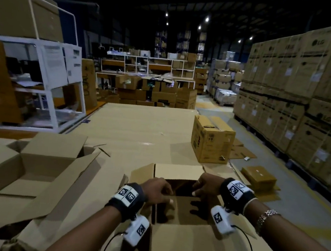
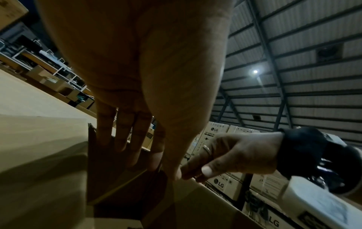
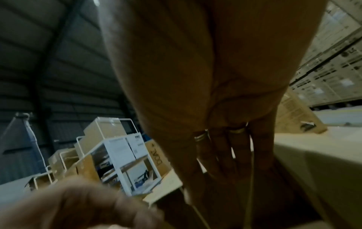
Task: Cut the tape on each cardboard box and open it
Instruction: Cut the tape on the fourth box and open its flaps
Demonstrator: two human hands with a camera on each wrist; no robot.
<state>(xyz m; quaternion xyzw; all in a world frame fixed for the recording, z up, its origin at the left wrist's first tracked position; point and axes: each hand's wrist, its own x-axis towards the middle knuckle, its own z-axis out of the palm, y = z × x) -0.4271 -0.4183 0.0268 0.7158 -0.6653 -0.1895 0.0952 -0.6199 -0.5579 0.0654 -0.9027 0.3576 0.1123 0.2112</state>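
Box position: open cardboard box (image 1: 178, 234) directly below both hands, on a cardboard-covered surface (image 1: 140, 127).
Left hand (image 1: 157, 191): fingers extended straight against the left inner flap (image 2: 109, 168), thumb at its edge.
Right hand (image 1: 205, 185): fingers curled over the right flap edge, thumb pinching it.
Material: plain brown corrugated board, matte, flat rectangular flaps, dark interior.
Nearby: closed printed carton (image 1: 212, 139) stands well apart.
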